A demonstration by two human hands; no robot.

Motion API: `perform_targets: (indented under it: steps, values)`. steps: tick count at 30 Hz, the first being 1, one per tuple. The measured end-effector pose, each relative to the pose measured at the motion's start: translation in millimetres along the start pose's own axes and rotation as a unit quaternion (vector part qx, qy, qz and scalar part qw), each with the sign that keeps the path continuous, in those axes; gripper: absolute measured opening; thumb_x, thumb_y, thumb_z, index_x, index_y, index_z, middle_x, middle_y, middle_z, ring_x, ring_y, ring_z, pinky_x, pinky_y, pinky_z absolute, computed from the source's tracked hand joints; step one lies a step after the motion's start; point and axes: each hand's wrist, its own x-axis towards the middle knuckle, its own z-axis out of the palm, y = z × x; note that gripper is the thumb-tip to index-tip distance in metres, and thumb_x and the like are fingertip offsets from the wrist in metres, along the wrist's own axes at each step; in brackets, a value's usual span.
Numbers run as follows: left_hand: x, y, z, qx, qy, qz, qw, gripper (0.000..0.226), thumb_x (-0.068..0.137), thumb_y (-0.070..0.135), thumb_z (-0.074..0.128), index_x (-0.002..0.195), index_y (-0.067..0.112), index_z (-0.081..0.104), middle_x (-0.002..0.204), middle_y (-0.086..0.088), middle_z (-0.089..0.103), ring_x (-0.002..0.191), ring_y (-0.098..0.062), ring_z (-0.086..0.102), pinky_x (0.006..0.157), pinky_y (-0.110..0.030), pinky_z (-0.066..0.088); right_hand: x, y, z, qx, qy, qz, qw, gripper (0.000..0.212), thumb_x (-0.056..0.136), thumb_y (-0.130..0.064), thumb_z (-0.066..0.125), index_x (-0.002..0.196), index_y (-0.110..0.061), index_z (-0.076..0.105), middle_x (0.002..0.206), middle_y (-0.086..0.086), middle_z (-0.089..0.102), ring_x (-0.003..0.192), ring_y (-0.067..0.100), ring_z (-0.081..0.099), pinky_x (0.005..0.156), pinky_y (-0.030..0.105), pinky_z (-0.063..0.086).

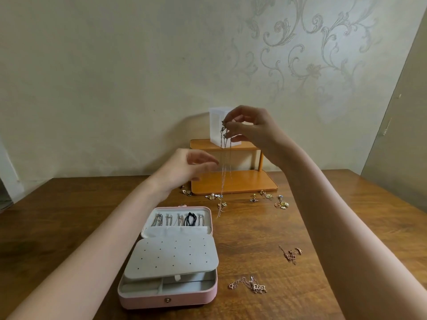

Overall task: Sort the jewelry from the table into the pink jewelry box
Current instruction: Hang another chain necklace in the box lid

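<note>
Up over the table [323, 227], your right hand [251, 128] pinches a thin chain [223, 172] by its clasp end, and it hangs down past the orange shelf [233, 181]. Your left hand [184, 169] is loose beside it, fingers half curled, gripping nothing. The pink box [167, 296] sits open below with about five chains hooked in its lid [208, 214], so I'd say you're partway. Two rose-gold necklaces [248, 285] still lie by the box, plus roughly ten small earrings and rings [282, 204] near the shelf.
</note>
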Motion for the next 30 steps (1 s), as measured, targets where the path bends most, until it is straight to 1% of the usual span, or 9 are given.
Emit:
perform_targets:
  steps: [3, 7, 10, 14, 17, 20, 24, 27, 30]
  values:
    - [8, 19, -2, -0.033, 0.061, 0.047, 0.996, 0.022, 0.085, 0.022, 0.063, 0.107, 0.018, 0.064, 0.103, 0.005, 0.066, 0.094, -0.007, 0.059, 0.073, -0.015, 0.049, -1, 1, 0, -0.008, -0.006, -0.008, 1.0, 0.009, 0.087, -0.001, 0.06, 0.087, -0.009, 0.064, 0.077, 0.004, 0.062, 0.067, 0.015, 0.065, 0.073, 0.029, 0.056]
    - [19, 38, 0, -0.014, 0.083, 0.072, 0.994, 0.016, 0.085, 0.014, 0.064, 0.101, 0.014, 0.064, 0.09, 0.001, 0.066, 0.084, -0.008, 0.061, 0.069, -0.014, 0.051, -2, 3, -1, -0.023, -0.016, -0.013, 1.0, 0.007, 0.086, -0.002, 0.062, 0.091, -0.005, 0.066, 0.079, 0.009, 0.064, 0.07, 0.019, 0.064, 0.074, 0.031, 0.057]
    - [21, 42, 0, 0.013, 0.076, 0.056, 0.995, 0.015, 0.084, 0.015, 0.066, 0.099, 0.014, 0.066, 0.085, 0.002, 0.066, 0.082, -0.01, 0.061, 0.073, -0.022, 0.051, -3, 6, -3, -0.015, -0.017, -0.01, 1.0, 0.007, 0.085, -0.003, 0.062, 0.091, -0.004, 0.065, 0.08, 0.01, 0.064, 0.071, 0.019, 0.064, 0.074, 0.031, 0.057]
    - [18, 43, 2, 0.051, 0.033, 0.035, 0.998, 0.007, 0.085, 0.017, 0.064, 0.092, 0.018, 0.067, 0.079, 0.006, 0.064, 0.074, -0.004, 0.054, 0.064, -0.018, 0.043, -6, 11, -3, 0.001, -0.021, -0.007, 1.0, 0.012, 0.084, -0.002, 0.064, 0.096, -0.004, 0.064, 0.078, 0.007, 0.061, 0.071, 0.017, 0.062, 0.071, 0.027, 0.057]
    - [15, 43, 3, 0.059, 0.02, 0.019, 0.998, 0.007, 0.087, 0.018, 0.062, 0.092, 0.017, 0.068, 0.078, 0.003, 0.061, 0.072, -0.006, 0.05, 0.063, -0.019, 0.041, -8, 10, -1, -0.005, -0.037, -0.014, 0.999, 0.008, 0.084, -0.001, 0.063, 0.092, -0.005, 0.066, 0.081, 0.005, 0.059, 0.067, 0.01, 0.058, 0.063, 0.018, 0.052]
    - [12, 44, 0, 0.066, 0.013, 0.02, 0.998, 0.009, 0.088, 0.02, 0.061, 0.093, 0.019, 0.067, 0.077, 0.004, 0.06, 0.072, -0.005, 0.05, 0.065, -0.017, 0.041, -8, 9, 0, -0.006, -0.047, -0.014, 0.999, 0.009, 0.086, -0.002, 0.062, 0.094, -0.003, 0.065, 0.081, 0.005, 0.058, 0.064, 0.009, 0.054, 0.058, 0.016, 0.047]
    - [10, 47, -3, 0.078, 0.013, 0.044, 0.996, 0.01, 0.09, 0.02, 0.057, 0.09, 0.024, 0.067, 0.08, 0.006, 0.062, 0.075, -0.004, 0.051, 0.069, -0.016, 0.042, -9, 13, -1, 0.068, -0.064, 0.009, 0.996, 0.009, 0.09, -0.005, 0.057, 0.095, -0.006, 0.064, 0.084, 0.009, 0.059, 0.07, 0.012, 0.055, 0.062, 0.02, 0.047]
    - [12, 50, -4, 0.08, 0.024, 0.058, 0.995, 0.012, 0.09, 0.02, 0.057, 0.086, 0.023, 0.068, 0.079, 0.006, 0.063, 0.075, -0.003, 0.053, 0.068, -0.015, 0.043, -12, 19, -2, 0.14, -0.093, 0.053, 0.984, 0.018, 0.094, -0.012, 0.051, 0.106, -0.003, 0.06, 0.092, 0.008, 0.06, 0.076, 0.012, 0.055, 0.071, 0.022, 0.05]
    - [18, 51, -4, 0.086, 0.042, 0.059, 0.994, 0.012, 0.09, 0.02, 0.057, 0.085, 0.022, 0.068, 0.079, 0.005, 0.062, 0.078, -0.008, 0.054, 0.073, -0.021, 0.045, -15, 23, -6, 0.169, -0.123, 0.075, 0.975, 0.022, 0.093, -0.016, 0.053, 0.109, -0.003, 0.06, 0.094, 0.005, 0.062, 0.076, 0.01, 0.055, 0.073, 0.023, 0.049]
